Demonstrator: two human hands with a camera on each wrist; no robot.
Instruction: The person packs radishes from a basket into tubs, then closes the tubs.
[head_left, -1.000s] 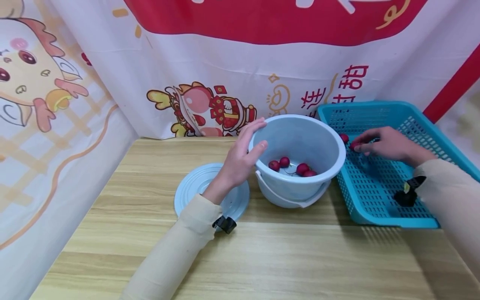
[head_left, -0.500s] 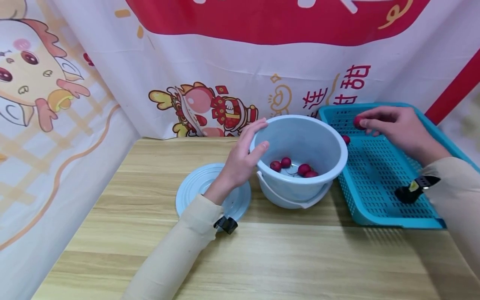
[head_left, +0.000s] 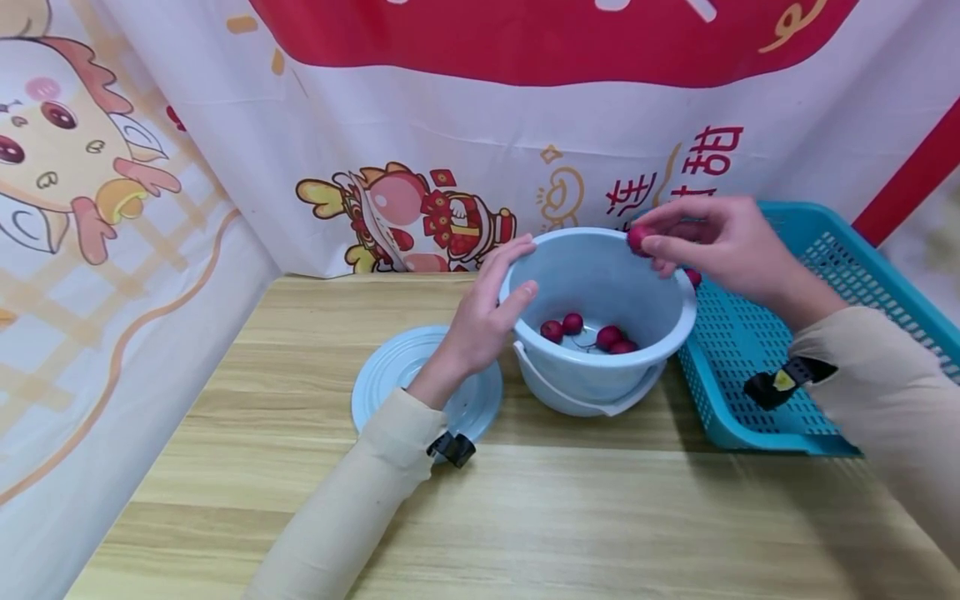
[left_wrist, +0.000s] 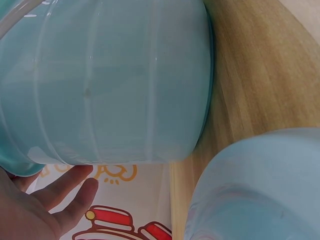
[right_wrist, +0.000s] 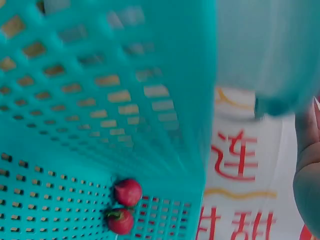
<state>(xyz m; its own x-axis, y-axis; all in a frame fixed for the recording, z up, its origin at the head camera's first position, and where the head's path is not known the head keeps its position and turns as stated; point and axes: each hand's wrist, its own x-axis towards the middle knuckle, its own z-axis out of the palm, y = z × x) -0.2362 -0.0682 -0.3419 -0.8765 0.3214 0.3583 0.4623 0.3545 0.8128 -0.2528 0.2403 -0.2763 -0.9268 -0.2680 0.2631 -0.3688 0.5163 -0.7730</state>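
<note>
A light-blue bucket (head_left: pixel 585 392) stands on the table, its handle hanging down in front. Several red radishes (head_left: pixel 609 337) lie on its bottom. My left hand (head_left: pixel 483 321) holds the bucket's left rim, thumb over the inside and fingers along the outer wall. My right hand (head_left: pixel 723 250) pinches a red radish (head_left: pixel 637 240) at the bucket's back right rim. In the right wrist view that held radish is hidden. Two radishes, one nearer the wall (right_wrist: pixel 128 192) and one with a green stem end (right_wrist: pixel 120 221), sit in the turquoise basket (right_wrist: pixel 165 115).
The basket (head_left: pixel 708 408) stands right beside the bucket, partly under my right forearm. A round light-blue lid (head_left: pixel 382 379) lies on the wooden table (head_left: pixel 525 517) left of the bucket, below my left wrist. A printed cloth (head_left: pixel 420 117) hangs behind the table.
My right hand has lifted a radish out of the basket and carried it left to the bucket's rim. The left hand and the bucket have stayed in place.
</note>
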